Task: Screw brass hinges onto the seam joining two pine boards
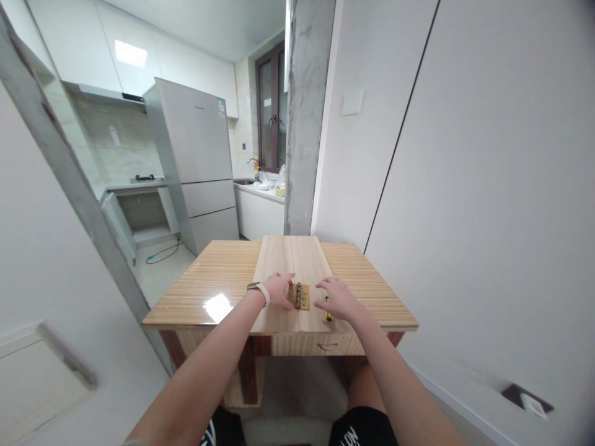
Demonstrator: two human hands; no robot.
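A brass-coloured hinge (304,297) lies opened flat across the seam between two pale wooden boards (275,257), which rest side by side on the table. My left hand (277,290), with a watch on its wrist, is at the hinge's left edge. Its thumb and fingers are apart, and part of the left leaf is hidden behind them. To the right of the hinge, my right hand (338,297) hovers with spread fingers. Partly covered by it is a small yellow-and-black tool (328,315), possibly a screwdriver; its full shape does not show.
The striped wooden table (223,266) has a drawer with a handle (328,346) at its front. Close on the right stands a white wall (488,186). Beyond the table are a grey pillar (307,124), a fridge (199,142) and a sink counter (260,207).
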